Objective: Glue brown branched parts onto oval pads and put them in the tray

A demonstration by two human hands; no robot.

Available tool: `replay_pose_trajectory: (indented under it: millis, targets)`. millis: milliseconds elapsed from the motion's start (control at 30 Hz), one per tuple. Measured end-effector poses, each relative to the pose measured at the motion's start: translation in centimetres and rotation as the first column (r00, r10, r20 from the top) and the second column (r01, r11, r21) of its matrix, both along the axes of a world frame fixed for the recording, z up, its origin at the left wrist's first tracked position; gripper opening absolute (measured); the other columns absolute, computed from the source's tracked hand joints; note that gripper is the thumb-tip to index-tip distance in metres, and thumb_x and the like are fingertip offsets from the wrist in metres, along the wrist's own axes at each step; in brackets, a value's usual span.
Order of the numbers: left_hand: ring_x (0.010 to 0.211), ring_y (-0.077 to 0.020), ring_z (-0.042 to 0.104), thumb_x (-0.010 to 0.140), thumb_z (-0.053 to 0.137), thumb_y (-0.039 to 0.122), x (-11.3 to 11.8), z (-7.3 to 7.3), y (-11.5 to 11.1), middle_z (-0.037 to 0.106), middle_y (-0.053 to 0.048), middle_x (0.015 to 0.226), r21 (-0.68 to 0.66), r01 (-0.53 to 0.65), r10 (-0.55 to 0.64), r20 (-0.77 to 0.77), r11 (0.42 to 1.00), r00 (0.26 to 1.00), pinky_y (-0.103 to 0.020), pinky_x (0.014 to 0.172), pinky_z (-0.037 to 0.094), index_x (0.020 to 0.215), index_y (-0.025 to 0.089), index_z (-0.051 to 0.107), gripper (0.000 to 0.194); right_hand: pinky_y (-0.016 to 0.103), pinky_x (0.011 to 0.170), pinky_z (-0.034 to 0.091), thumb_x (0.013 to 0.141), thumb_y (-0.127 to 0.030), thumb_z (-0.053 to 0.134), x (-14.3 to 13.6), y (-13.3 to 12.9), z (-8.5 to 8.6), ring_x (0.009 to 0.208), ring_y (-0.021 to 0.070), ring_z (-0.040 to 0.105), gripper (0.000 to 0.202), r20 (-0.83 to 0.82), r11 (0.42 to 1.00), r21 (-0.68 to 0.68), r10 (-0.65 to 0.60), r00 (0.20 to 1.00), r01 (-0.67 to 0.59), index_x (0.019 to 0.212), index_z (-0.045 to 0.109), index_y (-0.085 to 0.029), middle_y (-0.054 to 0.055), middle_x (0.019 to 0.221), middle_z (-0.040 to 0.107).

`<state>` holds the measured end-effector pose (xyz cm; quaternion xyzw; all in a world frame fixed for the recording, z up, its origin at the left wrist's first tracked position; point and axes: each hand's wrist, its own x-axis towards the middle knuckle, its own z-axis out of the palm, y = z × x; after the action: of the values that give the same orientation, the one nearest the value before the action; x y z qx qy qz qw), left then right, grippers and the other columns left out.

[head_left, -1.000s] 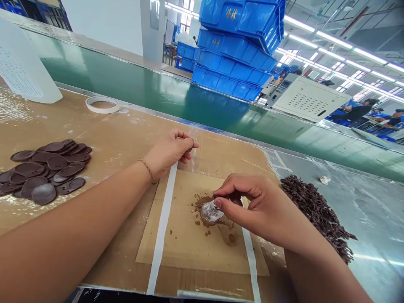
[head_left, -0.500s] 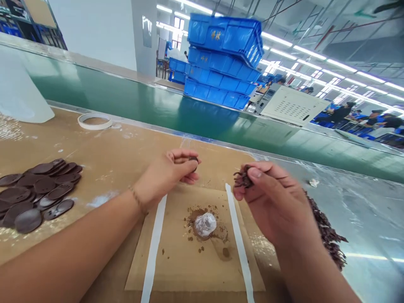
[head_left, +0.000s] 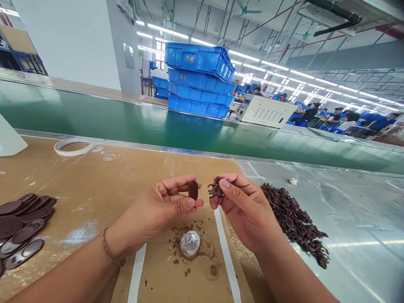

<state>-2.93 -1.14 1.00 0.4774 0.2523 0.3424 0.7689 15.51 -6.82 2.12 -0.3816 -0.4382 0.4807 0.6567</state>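
Between its thumb and fingers, my left hand [head_left: 170, 200] holds a small brown oval piece [head_left: 193, 190], its flat face turned toward the right hand. My right hand [head_left: 241, 204] pinches a dark brown piece with thin curled prongs [head_left: 216, 190], a small gap away from the oval. Below both hands a small clear container [head_left: 190, 244] stands on a cardboard sheet [head_left: 167, 282] with brown spots around it. A pile of dark branching pieces [head_left: 292, 214] lies right of my right hand. Larger brown oval pieces [head_left: 23, 225] are heaped at the far left.
A tape roll [head_left: 74, 146] lies at the back left beside a whitish translucent container [head_left: 9, 136]. White tape strips [head_left: 226, 256] run along the cardboard. Beyond the table edge is a green conveyor belt [head_left: 135, 126], with stacked blue crates [head_left: 198, 80] and a pale metal box [head_left: 268, 110] behind. People sit farther back.
Both hands have come closer together. My left hand has turned, so the oval piece now shows its flat face. The camera view has shifted, showing more of the dark branching pile.
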Motion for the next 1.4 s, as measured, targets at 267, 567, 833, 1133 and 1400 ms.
replay_pose_trajectory:
  millis: [267, 567, 833, 1133, 1400]
  targets:
    - [0.084, -0.0145, 0.074, 0.072, 0.083, 0.013, 0.3, 0.2, -0.6, 0.078, -0.005, 0.095, -0.049, 0.066, -0.063, 0.049, 0.997, 0.997, -0.021, 0.082, 0.058, 0.113, 0.022, 0.070, 0.044, 0.025, 0.067, 0.053, 0.087, -0.027, 0.072, 0.1, -0.6, -0.3, 0.068, 0.0105, 0.062, 0.006, 0.230, 0.993, 0.116, -0.021, 0.973, -0.006, 0.093, 0.074, -0.028, -0.001, 0.085, 0.071]
    - [0.078, -0.0103, 0.071, 0.072, 0.082, 0.012, 0.6, 0.2, -0.5, 0.078, -0.003, 0.093, -0.029, 0.078, -0.076, 0.074, 0.997, 0.994, -0.020, 0.079, 0.057, 0.105, 0.022, 0.075, 0.035, 0.024, 0.066, 0.057, 0.086, -0.024, 0.071, -0.6, -0.8, 0.8, 0.067, 0.0106, 0.064, 0.004, 0.393, 0.984, 0.178, -0.084, 0.916, 0.014, 0.088, 0.075, -0.024, 0.001, 0.081, 0.072]
    - [0.079, -0.0110, 0.067, 0.074, 0.082, 0.017, 0.3, -0.2, -0.4, 0.076, -0.004, 0.092, 0.036, 0.089, -0.090, 0.046, 0.995, 0.995, -0.022, 0.080, 0.055, 0.106, 0.024, 0.076, 0.034, 0.025, 0.069, 0.058, 0.087, -0.018, 0.069, -0.5, -0.8, 0.6, 0.076, 0.0130, 0.068, 0.008, 0.491, 0.968, 0.249, -0.141, 0.860, 0.016, 0.090, 0.074, -0.023, 0.001, 0.084, 0.072]
    - [0.076, -0.0118, 0.065, 0.071, 0.084, 0.021, 0.6, -0.2, -0.4, 0.074, -0.004, 0.089, 0.042, 0.057, -0.059, 0.043, 0.997, 0.997, -0.024, 0.078, 0.054, 0.100, 0.025, 0.077, 0.030, 0.029, 0.071, 0.056, 0.089, -0.017, 0.067, -0.4, -0.8, 0.2, 0.079, 0.0158, 0.066, 0.012, 0.533, 0.950, 0.312, -0.168, 0.829, -0.008, 0.095, 0.072, -0.025, 0.003, 0.086, 0.070]
    - [0.075, -0.0103, 0.064, 0.070, 0.084, 0.023, 0.5, -0.3, -0.4, 0.073, -0.002, 0.089, 0.030, 0.057, -0.059, 0.047, 0.998, 0.997, -0.022, 0.076, 0.053, 0.096, 0.026, 0.078, 0.027, 0.031, 0.072, 0.053, 0.089, -0.014, 0.065, -0.7, -0.9, 0.0, 0.081, 0.0161, 0.063, 0.012, 0.553, 0.946, 0.321, -0.149, 0.820, -0.044, 0.093, 0.070, -0.024, 0.002, 0.086, 0.067]
